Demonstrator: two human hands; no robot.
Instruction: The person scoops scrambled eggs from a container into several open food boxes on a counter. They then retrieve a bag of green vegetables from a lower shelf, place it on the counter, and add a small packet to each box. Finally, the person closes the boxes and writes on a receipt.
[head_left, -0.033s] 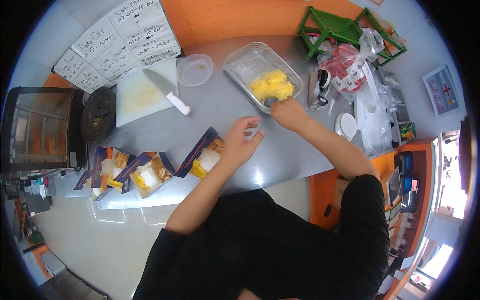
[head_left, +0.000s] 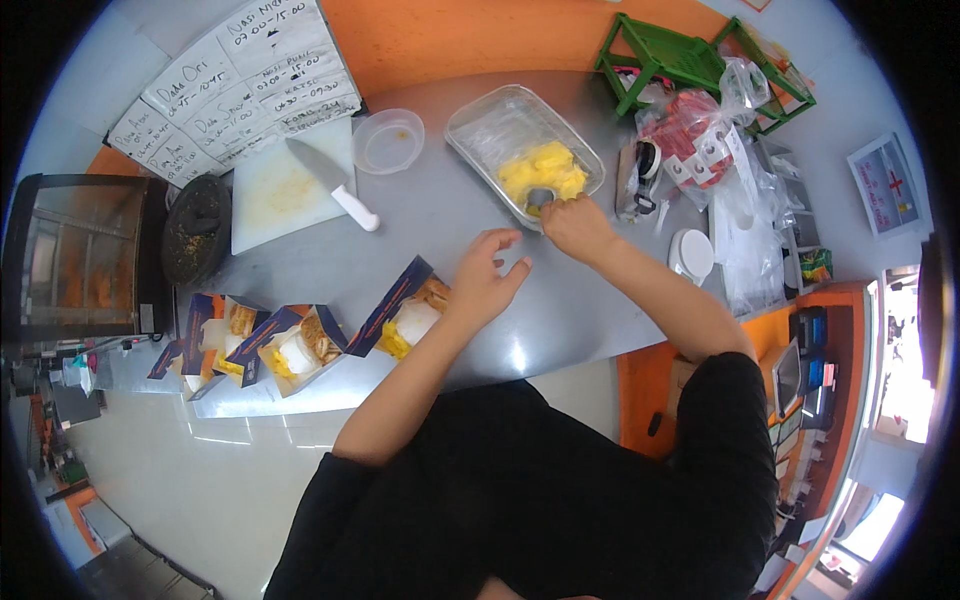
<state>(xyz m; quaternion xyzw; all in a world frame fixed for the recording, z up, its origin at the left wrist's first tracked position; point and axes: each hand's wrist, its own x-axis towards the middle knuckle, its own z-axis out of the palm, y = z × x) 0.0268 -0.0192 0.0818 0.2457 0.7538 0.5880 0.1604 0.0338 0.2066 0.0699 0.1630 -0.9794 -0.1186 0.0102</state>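
Observation:
My right hand (head_left: 580,229) is closed round the handle of a spoon (head_left: 540,197) at the near right corner of a metal tray (head_left: 476,128). The spoon's dark bowl rests against a heap of yellow scrambled egg (head_left: 548,166) inside that tray. Over the counter, my left hand (head_left: 486,280) is held open and holds nothing, its fingers loosely curved. Beside my left forearm stands an open dark-blue food box (head_left: 392,304) with white rice, yellow egg and a browned piece of food; the forearm hides part of it.
More filled boxes (head_left: 303,350) stand along the near left edge. A knife (head_left: 335,185) lies across a white cutting board (head_left: 262,222), beside a round plastic container (head_left: 388,141). A stone mortar (head_left: 196,230) is farther left. Plastic bags (head_left: 690,135), a green rack (head_left: 665,55) and a white-lidded tub (head_left: 692,252) line the right.
The spoon has shifted slightly and turned, so more of its bowl shows against the egg. My left hand has moved barely, staying open.

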